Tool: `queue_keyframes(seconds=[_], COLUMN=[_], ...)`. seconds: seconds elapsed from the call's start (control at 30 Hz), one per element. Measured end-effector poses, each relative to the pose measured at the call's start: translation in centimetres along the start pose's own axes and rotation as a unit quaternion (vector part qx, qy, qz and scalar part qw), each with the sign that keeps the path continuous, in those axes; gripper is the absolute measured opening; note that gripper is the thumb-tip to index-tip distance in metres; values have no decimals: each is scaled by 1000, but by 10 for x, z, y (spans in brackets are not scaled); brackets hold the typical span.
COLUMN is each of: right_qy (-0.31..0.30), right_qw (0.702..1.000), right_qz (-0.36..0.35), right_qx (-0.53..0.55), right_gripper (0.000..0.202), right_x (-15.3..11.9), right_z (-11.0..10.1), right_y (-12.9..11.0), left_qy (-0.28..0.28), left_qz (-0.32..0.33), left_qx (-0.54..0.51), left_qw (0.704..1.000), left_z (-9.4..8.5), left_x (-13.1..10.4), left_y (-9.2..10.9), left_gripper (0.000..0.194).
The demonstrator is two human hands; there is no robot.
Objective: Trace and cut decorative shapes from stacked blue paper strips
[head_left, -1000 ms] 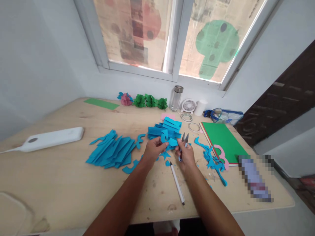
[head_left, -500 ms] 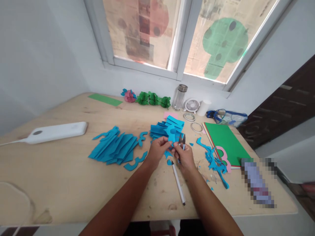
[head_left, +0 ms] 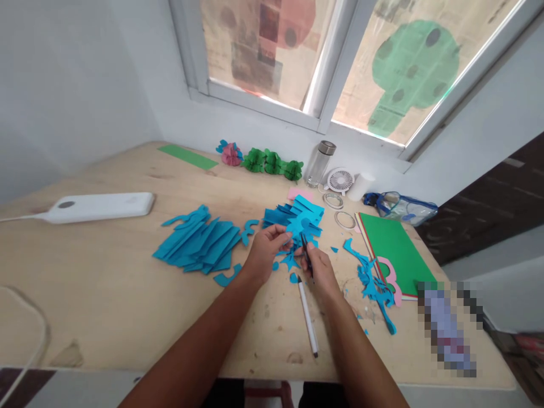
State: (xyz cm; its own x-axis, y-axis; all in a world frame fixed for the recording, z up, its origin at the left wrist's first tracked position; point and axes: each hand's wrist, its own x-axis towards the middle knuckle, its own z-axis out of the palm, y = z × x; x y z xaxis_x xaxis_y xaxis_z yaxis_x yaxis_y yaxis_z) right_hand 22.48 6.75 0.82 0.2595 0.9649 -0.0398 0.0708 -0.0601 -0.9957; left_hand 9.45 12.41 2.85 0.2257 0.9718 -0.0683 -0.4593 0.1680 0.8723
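My left hand (head_left: 268, 249) pinches a small blue paper cutout (head_left: 297, 228) with a curved edge. Close beside it, my right hand (head_left: 319, 266) is closed around dark-bladed snips (head_left: 306, 249), whose tips point up at the paper. The blades look nearly together, and the fingers cover most of the handle. Behind both hands lies a fanned pile of folded blue paper (head_left: 276, 217). Blue scraps (head_left: 290, 261) lie just under the fingers. A white marker (head_left: 308, 320) rests on the table below my right hand.
A second stack of folded blue paper (head_left: 199, 245) lies to the left, near a white device (head_left: 102, 207). Blue offcuts (head_left: 369, 283) and green sheets (head_left: 395, 249) are on the right. A glass bottle (head_left: 319, 164), small fan (head_left: 340, 180) and green paper balls (head_left: 272, 163) stand along the wall.
The snips have turned from spread blades to nearly together, and my hands have drawn slightly apart. The view has shifted, with the window tilting right.
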Motion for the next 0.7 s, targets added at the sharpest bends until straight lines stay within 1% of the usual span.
queue_keyframes(seconds=[0.13, 0.33, 0.47, 0.7], right_qy=[-17, -35, -42, -46], right_qw=[1000, 996, 996, 997], right_qz=[-6, 21, 32, 38], right_qx=[24, 79, 74, 50], right_gripper=[55, 54, 56, 58], right_x=[-3, -6, -6, -5], right_z=[4, 5, 5, 3], right_y=[-3, -11, -12, -9], left_qy=[-10, -35, -39, -59], left_qz=[-21, -4, 8, -3], left_qx=[0, 39, 55, 72], left_qw=[1000, 999, 998, 996], left_z=[2, 2, 1, 0], left_x=[-2, -2, -3, -4], left_y=[0, 4, 10, 13], left_gripper=[24, 26, 25, 25])
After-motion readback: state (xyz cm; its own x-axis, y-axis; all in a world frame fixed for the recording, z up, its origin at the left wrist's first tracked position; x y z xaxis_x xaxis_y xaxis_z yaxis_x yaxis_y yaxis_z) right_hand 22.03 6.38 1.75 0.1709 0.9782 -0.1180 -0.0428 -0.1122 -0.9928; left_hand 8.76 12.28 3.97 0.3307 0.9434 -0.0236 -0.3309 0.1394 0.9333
